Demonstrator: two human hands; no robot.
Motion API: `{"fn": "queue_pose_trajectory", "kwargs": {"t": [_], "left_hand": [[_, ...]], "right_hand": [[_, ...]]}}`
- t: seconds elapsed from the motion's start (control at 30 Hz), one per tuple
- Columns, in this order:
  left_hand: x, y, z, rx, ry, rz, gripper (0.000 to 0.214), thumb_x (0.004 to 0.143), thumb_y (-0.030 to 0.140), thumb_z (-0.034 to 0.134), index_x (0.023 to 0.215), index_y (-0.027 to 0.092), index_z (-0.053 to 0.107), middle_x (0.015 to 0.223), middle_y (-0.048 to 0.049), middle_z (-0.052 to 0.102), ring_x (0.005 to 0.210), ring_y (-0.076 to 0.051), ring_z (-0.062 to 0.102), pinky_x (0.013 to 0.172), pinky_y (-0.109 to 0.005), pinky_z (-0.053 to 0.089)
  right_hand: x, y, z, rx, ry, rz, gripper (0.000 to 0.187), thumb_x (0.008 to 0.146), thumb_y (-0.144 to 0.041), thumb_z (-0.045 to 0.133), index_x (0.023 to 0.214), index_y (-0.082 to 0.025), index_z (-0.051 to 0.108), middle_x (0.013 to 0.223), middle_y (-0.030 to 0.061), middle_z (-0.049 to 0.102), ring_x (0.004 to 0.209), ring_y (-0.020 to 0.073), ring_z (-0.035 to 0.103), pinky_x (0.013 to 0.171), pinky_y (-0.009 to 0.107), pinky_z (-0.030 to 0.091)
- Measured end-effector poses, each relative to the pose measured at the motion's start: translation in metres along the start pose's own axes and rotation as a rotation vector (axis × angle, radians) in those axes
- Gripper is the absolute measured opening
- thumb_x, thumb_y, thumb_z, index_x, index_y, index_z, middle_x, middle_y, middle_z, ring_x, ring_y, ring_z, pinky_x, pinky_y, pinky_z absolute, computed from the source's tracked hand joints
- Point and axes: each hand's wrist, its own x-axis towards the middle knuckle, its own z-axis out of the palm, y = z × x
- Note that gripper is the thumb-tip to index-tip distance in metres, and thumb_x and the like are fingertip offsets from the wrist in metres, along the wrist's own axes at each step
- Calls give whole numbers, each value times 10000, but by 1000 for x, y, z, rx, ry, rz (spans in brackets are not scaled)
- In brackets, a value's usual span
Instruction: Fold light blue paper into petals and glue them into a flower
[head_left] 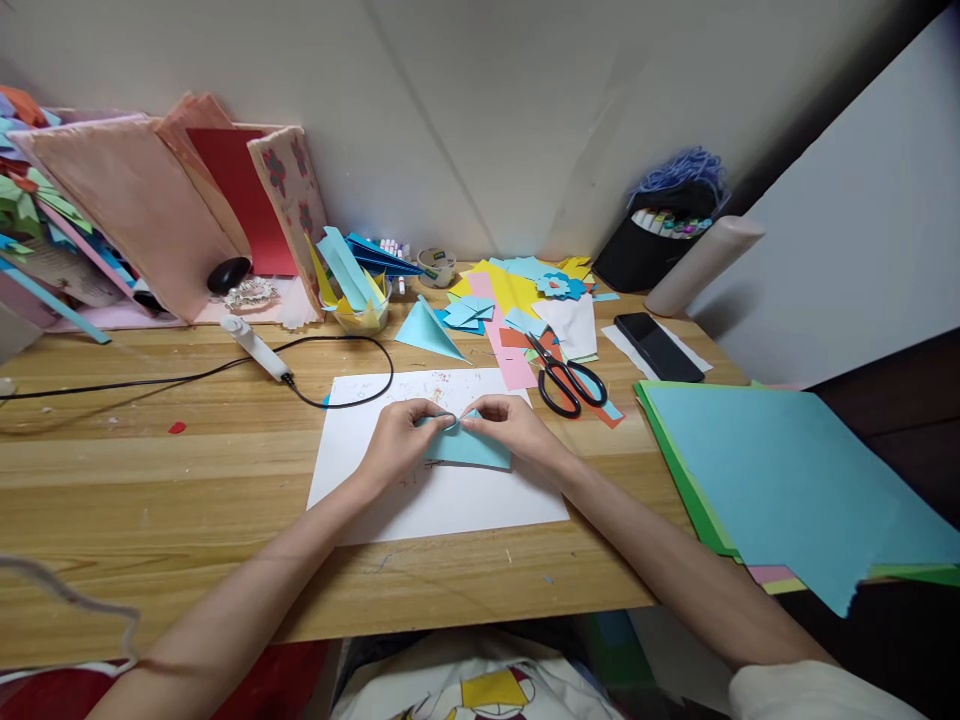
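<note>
A light blue piece of paper (472, 450) is held over the white sheet (375, 510), its upper edge pinched between both hands. My left hand (405, 432) grips it at the upper left, thumb and forefinger closed together. On the upper right, my right hand (514, 425) pinches the same edge, its fingertips almost meeting the left ones. The fingers hide part of that edge, so I cannot make out its exact fold. Coloured specks mark the white sheet underneath.
Black-handled scissors (570, 385) lie right of the white sheet among paper scraps (506, 290). A folded blue paper cone (429, 330) stands behind. A phone (658, 347) and stacked coloured paper (780, 460) are at right. A white device (255, 348) trails a black cable at left.
</note>
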Motion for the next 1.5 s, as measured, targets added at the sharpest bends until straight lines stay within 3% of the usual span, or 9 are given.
{"fn": "queue_pose_trajectory", "kwargs": {"t": [0.23, 0.43, 0.6, 0.9, 1.1, 1.37, 1.5], "left_hand": [[-1, 4, 1, 14, -24, 34, 224, 748, 334, 531, 693, 147, 641, 691, -20, 640, 648, -138, 541, 599, -230, 377], [4, 1, 1, -229, -119, -128, 272, 683, 388, 613, 707, 121, 656, 695, -35, 643, 642, -135, 537, 597, -225, 385], [4, 3, 1, -287, -150, -213, 322, 656, 435, 637, 760, 135, 691, 762, -52, 681, 667, -146, 563, 613, -231, 396], [1, 5, 5, -314, -44, -209, 283, 607, 391, 684, 679, 119, 671, 664, -36, 647, 604, -128, 542, 559, -216, 389], [2, 7, 8, -301, 7, -170, 270, 600, 384, 677, 637, 119, 643, 580, -9, 593, 556, -114, 502, 534, -220, 372], [5, 5, 7, -263, -84, -143, 339, 559, 261, 687, 868, 124, 651, 849, -71, 658, 724, -155, 547, 654, -256, 413], [4, 3, 7, -234, -81, -96, 303, 570, 192, 661, 861, 133, 602, 749, -20, 610, 655, -117, 518, 649, -243, 400]], "right_hand": [[-2, -4, 2, 27, -22, 66, 257, 675, -376, 636, 766, -138, 670, 761, 39, 654, 695, 145, 561, 610, 243, 409], [-1, 1, 2, -23, 25, 29, 256, 657, -359, 652, 754, -123, 672, 712, 40, 645, 638, 130, 539, 567, 233, 390], [-3, -1, 4, -113, 91, -28, 227, 685, -331, 612, 757, -125, 677, 718, 43, 655, 606, 120, 528, 542, 228, 379], [-6, -7, 15, -156, 172, -78, 191, 704, -297, 580, 737, -130, 667, 740, 47, 666, 691, 146, 570, 638, 247, 422], [-5, -5, 9, -19, 35, 73, 271, 676, -365, 613, 790, -126, 670, 724, 40, 665, 629, 138, 571, 543, 228, 412], [-3, -5, 5, -137, 115, -11, 197, 689, -306, 585, 736, -135, 670, 753, 38, 665, 686, 139, 561, 613, 233, 405], [-3, -5, 2, -184, 18, 5, 226, 699, -345, 585, 753, -141, 669, 723, 21, 636, 616, 112, 504, 551, 225, 360]]}}
